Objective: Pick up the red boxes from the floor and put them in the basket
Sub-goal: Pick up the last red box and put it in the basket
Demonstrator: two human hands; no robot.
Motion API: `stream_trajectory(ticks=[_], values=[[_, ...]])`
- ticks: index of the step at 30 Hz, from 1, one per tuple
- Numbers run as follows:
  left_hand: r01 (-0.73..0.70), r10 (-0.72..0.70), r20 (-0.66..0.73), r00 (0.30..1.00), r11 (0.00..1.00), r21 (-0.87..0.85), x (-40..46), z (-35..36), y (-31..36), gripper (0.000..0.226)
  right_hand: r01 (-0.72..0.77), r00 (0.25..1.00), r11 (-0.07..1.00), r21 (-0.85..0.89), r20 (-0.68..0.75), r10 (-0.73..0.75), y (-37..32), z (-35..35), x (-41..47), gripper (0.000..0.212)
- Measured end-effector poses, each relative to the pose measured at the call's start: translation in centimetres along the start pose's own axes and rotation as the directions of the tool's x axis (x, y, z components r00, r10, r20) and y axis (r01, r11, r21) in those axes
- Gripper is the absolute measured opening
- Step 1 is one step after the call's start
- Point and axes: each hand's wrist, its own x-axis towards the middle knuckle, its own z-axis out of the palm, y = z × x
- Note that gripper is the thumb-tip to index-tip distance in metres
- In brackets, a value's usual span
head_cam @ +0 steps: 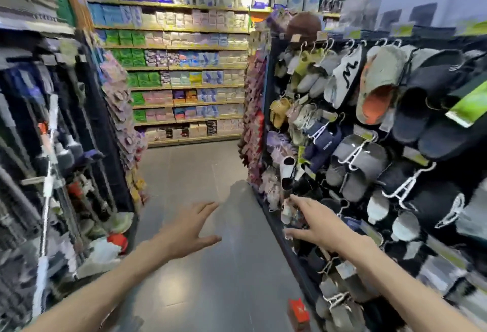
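I am standing in a shop aisle with a grey tiled floor [200, 173] running ahead to a far shelf wall [184, 68] stacked with pastel packets. On my right, a rack of slippers [369, 120] is hanging on white hooks and crowding the edge of the aisle; on my left, a dark rack [52, 120] of mops and brushes is closing in, its goods blurred. A red box [298, 314] is sitting on the floor at the bottom of the view, just beside the base of the slipper rack and below my right forearm. No basket is showing. My left hand [188, 229] is reaching out over the floor with fingers spread and straight, holding nothing and touching nothing. My right hand [315, 222] is also stretching forward, fingers extended and loosely apart, its fingertips in front of the low slippers; I cannot tell whether they are touching them. Both my forearms are angling up from the lower corners toward the middle of the aisle, palms facing down.
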Motion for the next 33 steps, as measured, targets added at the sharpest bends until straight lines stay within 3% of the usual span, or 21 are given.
stream_trajectory(ticks=[7, 13, 18, 25, 29, 33], values=[[-0.276, 0.279, 0.055, 0.959, 0.960, -0.052, 16.7, 3.3, -3.4, 0.087, -0.255, 0.967, 0.967, -0.020, -0.013, 0.255, 6.2, 1.7, 5.3, 0.096], [-0.514, 0.520, 0.069, 0.851, 0.853, -0.090, 29.5, 10.0, -2.3, 0.087, -0.494, 0.869, 0.868, 0.052, 0.012, 0.494, 14.2, 6.3, 7.2, 0.113], [-0.651, 0.658, 0.160, 0.736, 0.752, -0.102, 38.6, 16.9, -3.0, 0.092, -0.633, 0.773, 0.766, 0.106, 0.034, 0.634, 19.0, 12.7, 8.7, 0.098], [-0.654, 0.697, 0.238, 0.676, 0.717, -0.241, 47.4, 28.6, -4.9, 0.087, -0.765, 0.644, 0.623, 0.165, 0.158, 0.749, 22.1, 24.1, 10.8, 0.095], [-0.660, 0.733, 0.273, 0.622, 0.679, -0.320, 49.6, 38.1, -6.3, 0.081, -0.826, 0.564, 0.529, 0.194, 0.268, 0.781, 23.8, 35.0, 11.0, 0.096], [-0.661, 0.748, 0.288, 0.597, 0.663, -0.352, 50.4, 49.8, -9.5, 0.080, -0.899, 0.437, 0.394, 0.192, 0.327, 0.838, 25.3, 46.9, 10.0, 0.093]])
